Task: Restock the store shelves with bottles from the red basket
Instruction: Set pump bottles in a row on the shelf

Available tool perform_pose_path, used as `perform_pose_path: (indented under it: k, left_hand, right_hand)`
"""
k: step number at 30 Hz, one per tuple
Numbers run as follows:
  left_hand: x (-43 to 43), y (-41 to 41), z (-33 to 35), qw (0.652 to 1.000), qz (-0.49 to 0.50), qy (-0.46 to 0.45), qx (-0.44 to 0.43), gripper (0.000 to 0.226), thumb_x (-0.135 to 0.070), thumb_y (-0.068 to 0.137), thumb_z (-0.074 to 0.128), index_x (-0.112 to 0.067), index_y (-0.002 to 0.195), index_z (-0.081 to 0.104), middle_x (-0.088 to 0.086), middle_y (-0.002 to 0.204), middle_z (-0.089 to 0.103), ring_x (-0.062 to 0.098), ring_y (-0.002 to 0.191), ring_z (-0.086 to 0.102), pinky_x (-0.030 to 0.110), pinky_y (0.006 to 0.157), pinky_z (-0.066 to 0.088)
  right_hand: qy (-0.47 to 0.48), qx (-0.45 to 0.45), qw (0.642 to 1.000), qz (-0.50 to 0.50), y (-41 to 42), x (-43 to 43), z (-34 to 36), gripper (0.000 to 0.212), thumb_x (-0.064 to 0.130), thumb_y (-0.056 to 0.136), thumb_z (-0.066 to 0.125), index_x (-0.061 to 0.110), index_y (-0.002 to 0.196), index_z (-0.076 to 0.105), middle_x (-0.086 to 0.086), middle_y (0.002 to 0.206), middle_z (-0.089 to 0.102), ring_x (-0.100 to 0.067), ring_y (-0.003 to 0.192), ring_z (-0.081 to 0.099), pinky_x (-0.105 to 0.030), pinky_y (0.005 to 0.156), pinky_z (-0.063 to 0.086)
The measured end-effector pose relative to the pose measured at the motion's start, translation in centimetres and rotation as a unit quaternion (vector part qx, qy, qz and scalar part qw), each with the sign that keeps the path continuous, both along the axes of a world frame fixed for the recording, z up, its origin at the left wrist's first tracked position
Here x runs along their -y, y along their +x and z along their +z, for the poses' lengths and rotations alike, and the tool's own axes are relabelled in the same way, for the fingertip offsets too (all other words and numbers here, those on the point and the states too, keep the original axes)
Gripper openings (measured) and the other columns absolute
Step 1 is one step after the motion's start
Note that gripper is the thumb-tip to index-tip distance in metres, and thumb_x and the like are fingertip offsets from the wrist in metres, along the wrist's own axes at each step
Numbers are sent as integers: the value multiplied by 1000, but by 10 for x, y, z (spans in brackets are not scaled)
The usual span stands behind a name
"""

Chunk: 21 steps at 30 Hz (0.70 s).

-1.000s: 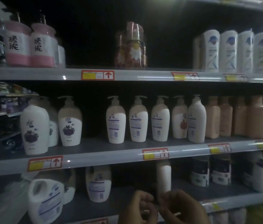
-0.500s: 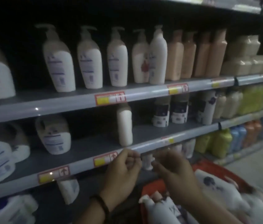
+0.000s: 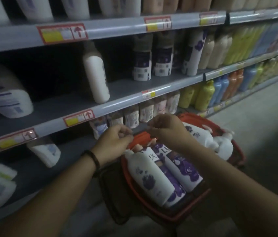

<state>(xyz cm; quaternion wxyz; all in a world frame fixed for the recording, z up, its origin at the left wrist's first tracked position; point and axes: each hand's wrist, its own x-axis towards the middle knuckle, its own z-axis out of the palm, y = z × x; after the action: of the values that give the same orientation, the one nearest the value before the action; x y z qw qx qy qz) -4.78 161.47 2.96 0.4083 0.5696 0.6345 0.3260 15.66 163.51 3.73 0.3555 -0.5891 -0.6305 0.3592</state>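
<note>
I'm watching the left hand (image 3: 115, 140) and right hand (image 3: 166, 130) hovering close together above the red basket (image 3: 209, 123), fingers curling inward. In this dim light I cannot tell whether they're pinching anything. The white and purple bottles (image 3: 152, 178) are lying in the basket, just beside the shelves (image 3: 123, 87).

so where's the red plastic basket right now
Head view, lower centre-right: the red plastic basket sits beside the lower shelves, below the left hand and right hand, holding white and purple bottles.
</note>
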Motion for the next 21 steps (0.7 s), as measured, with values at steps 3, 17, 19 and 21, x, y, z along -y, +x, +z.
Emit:
perform_pose_path:
  k: [3, 17, 19, 21]
  left_hand:
    - [2, 11, -6, 997, -27, -74, 8, 8, -18, 97, 69, -19, 105, 68, -1, 86, 74, 19, 82, 73, 29, 69, 55]
    - [13, 25, -17, 966, -108, -164, -167, 27, -40, 98, 62, -14, 100, 67, 7, 95, 71, 21, 77, 65, 42, 82, 61]
    - [15, 23, -19, 963, -111, -197, -149, 11, -30, 99, 57, -19, 97, 61, 11, 102, 70, 26, 85, 70, 48, 88, 63]
    - [18, 22, -21, 962, -103, -221, -125, 5, -25, 100, 54, -24, 95, 54, 9, 114, 69, 27, 95, 72, 50, 91, 62]
  right_hand:
    - [-50, 69, 996, 25, 3, -1, -11, 12, 25, 86, 85, 19, 94, 77, -1, 77, 79, -23, 74, 77, -44, 74, 66]
    - [-231, 255, 932, 111, -2, 9, -48, 60, 48, 87, 84, 6, 126, 69, -12, 106, 78, -23, 83, 78, -39, 77, 68]
    - [-245, 270, 923, 123, -4, 11, -49, 57, 52, 85, 85, 7, 118, 72, -12, 102, 78, -23, 81, 79, -41, 77, 68]
    - [-244, 301, 910, 146, -7, 15, -49, 50, 53, 87, 83, 8, 107, 77, -10, 96, 79, -21, 76, 76, -37, 75, 67]
